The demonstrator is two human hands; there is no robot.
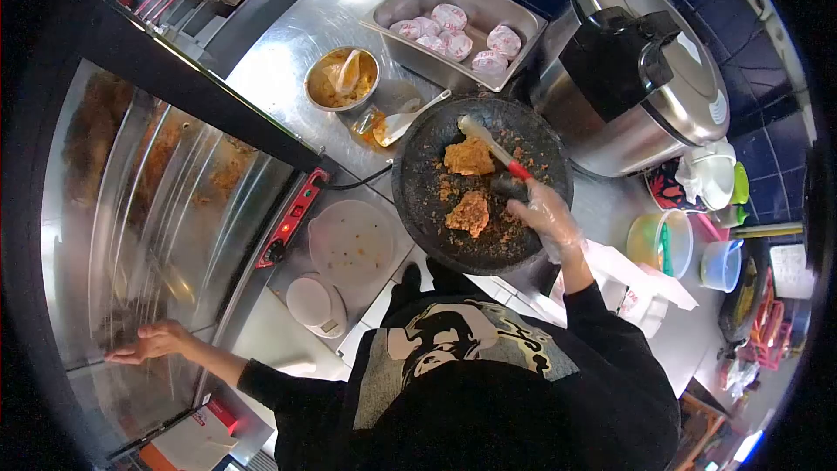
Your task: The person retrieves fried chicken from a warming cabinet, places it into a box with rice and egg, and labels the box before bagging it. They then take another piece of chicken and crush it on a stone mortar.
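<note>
My right hand [551,220], in a clear plastic glove, is over the right side of a wide dark stone mortar [417,214]. It grips the red handle end of a pale-headed spatula [490,144], whose head reaches to the far side of the bowl. Two pieces of orange-brown fried food, the far one [469,158] and the near one [468,215], lie in the mortar among scattered crumbs. My bare left hand [155,343] is stretched out to the left, fingers extended at the lower edge of a glass display case [187,249] with browned food inside.
Behind the mortar stands a steel pan [401,44] of wrapped rounds. A steel bowl [336,106] and a white rice paddle [410,122] lie left of it. A large steel cooker [602,153] is at right. A translucent lid [349,240] and kitchen scale [316,303] lie nearer me.
</note>
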